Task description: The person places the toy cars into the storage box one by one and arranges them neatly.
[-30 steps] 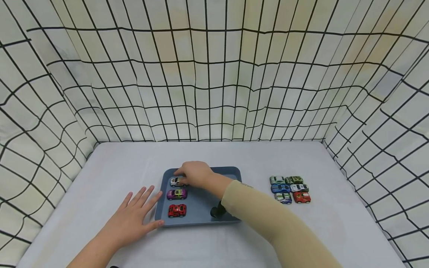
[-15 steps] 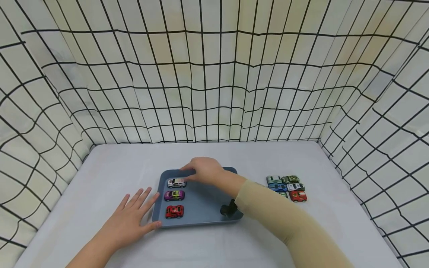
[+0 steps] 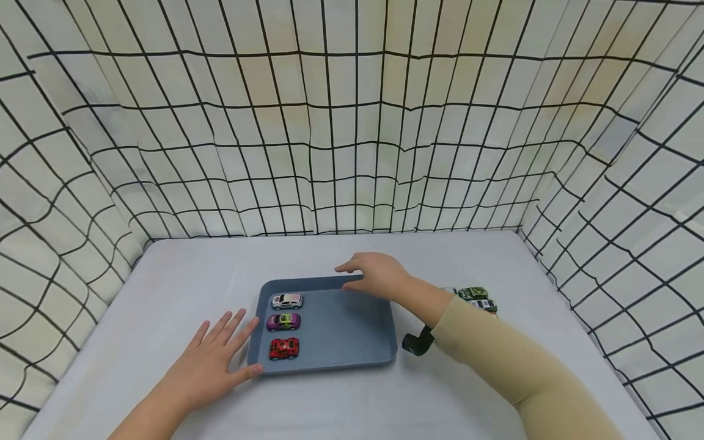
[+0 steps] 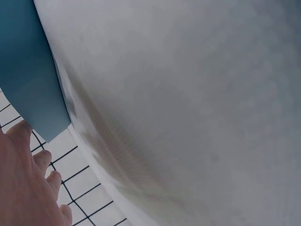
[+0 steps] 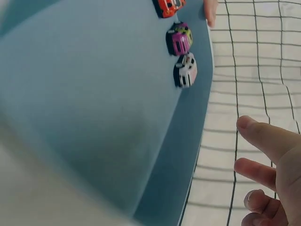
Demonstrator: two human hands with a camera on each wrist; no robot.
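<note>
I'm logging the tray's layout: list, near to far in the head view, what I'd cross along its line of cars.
Tray's near rim → red car → purple car → white car → tray's far rim.

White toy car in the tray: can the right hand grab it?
Probably yes: the right hand is empty, and nothing seems to stand between it and the white toy car.

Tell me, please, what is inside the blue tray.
Inside the blue tray, lined up along its left side, stand a white toy car, a purple toy car and a red toy car. In the head view, the right hand hides the tray's far right corner.
</note>
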